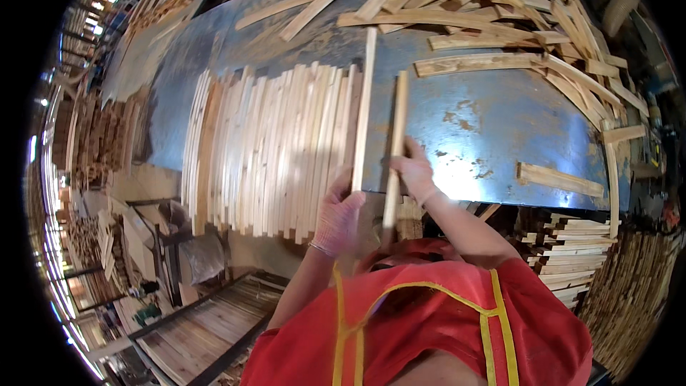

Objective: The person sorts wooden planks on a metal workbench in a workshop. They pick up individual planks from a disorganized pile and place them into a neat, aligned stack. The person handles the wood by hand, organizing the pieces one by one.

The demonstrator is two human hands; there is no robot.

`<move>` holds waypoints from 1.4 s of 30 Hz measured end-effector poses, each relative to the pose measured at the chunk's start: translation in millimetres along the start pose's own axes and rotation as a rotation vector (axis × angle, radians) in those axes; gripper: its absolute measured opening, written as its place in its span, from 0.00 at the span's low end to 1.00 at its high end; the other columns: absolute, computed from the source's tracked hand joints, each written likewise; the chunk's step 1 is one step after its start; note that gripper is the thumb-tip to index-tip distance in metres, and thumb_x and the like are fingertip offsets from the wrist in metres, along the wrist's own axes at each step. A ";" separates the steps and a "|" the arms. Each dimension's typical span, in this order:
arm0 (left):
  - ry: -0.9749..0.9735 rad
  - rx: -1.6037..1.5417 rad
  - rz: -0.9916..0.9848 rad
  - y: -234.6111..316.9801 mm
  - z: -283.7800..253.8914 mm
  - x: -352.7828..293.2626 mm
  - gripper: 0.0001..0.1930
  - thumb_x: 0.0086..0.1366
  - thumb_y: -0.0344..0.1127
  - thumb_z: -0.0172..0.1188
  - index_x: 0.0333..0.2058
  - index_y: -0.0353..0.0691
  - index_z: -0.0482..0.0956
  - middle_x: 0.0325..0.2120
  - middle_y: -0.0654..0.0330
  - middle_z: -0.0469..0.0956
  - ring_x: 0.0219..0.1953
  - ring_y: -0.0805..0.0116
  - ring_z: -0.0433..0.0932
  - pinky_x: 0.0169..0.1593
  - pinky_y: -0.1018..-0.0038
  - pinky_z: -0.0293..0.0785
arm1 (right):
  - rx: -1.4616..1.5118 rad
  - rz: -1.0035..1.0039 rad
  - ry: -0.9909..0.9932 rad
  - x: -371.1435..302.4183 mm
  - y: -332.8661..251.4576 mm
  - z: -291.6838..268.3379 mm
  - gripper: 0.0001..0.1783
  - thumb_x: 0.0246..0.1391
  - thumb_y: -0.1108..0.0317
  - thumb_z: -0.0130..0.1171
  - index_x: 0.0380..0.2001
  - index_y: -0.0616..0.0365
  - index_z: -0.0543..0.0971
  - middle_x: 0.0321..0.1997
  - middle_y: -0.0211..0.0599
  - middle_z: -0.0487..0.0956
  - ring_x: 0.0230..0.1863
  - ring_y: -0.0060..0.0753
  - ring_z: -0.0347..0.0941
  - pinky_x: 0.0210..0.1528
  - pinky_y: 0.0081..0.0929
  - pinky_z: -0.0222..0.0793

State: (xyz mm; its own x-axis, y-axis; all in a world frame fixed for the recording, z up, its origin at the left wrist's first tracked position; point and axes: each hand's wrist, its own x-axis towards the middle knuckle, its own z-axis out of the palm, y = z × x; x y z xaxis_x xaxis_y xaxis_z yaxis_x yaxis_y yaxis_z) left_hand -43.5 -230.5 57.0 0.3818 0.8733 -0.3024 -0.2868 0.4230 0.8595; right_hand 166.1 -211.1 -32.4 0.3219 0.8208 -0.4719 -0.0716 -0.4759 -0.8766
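The left hand (341, 216) grips a long pale wooden slat (365, 100) at twelve o'clock, the right hand (414, 173) a second slat (399, 111); a side-by-side pale wooden row (268, 154) at ten o'clock seems arranged, a jumbled wooden pile (457, 19) at one o'clock unsorted.

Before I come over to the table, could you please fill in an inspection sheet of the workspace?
Surface: blue table, scuffed with brown patches, glare near the right hand.
Job's things: left strip and right strip in the hands, apart; a row of strips side by side to their left.
Clutter: jumbled pile of wood at the far right; a lone short piece at the right.
Hands: left hand grips the left strip's near end; right hand grips the right strip.
Cables: nothing seen.
Surroundings: wood stack at lower right; rack with planks at lower left.
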 end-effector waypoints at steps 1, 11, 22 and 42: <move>0.118 -0.010 -0.002 -7.5 -22.2 -7.7 0.35 0.70 0.28 0.67 0.72 0.26 0.67 0.66 0.54 0.77 0.68 0.65 0.73 0.71 0.70 0.68 | -0.215 -0.025 -0.081 -8.5 -16.7 26.2 0.45 0.54 0.64 0.67 0.74 0.66 0.68 0.70 0.62 0.75 0.74 0.52 0.69 0.78 0.41 0.62; 0.060 1.027 0.317 -15.7 -38.1 13.7 0.27 0.72 0.38 0.60 0.69 0.49 0.75 0.68 0.54 0.75 0.69 0.55 0.73 0.70 0.53 0.71 | 0.257 0.144 -0.650 -56.9 -28.7 -0.8 0.45 0.57 0.66 0.63 0.78 0.49 0.62 0.55 0.32 0.76 0.38 0.24 0.74 0.40 0.24 0.77; 0.074 1.844 0.309 82.3 -115.9 57.6 0.27 0.65 0.34 0.68 0.64 0.44 0.80 0.52 0.47 0.83 0.56 0.48 0.82 0.61 0.57 0.77 | -0.693 -0.284 0.055 -40.5 -26.4 -280.1 0.44 0.53 0.57 0.73 0.72 0.54 0.69 0.64 0.53 0.79 0.62 0.54 0.76 0.64 0.49 0.73; 1.365 1.147 0.121 -38.0 -197.9 -81.3 0.37 0.63 0.44 0.74 0.68 0.40 0.73 0.71 0.43 0.68 0.72 0.42 0.68 0.73 0.53 0.66 | -0.635 -0.235 -0.083 93.7 -3.3 -73.3 0.41 0.71 0.39 0.54 0.64 0.72 0.78 0.53 0.50 0.86 0.49 0.45 0.81 0.58 0.37 0.75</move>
State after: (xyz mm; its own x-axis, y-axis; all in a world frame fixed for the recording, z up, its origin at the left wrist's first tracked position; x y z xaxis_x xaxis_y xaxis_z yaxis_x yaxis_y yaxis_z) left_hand -237.5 -269.9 -32.6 -0.6896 0.6968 0.1971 0.6667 0.5046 0.5486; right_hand 265.6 -155.8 -66.8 0.1861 0.9344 -0.3038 0.5677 -0.3546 -0.7430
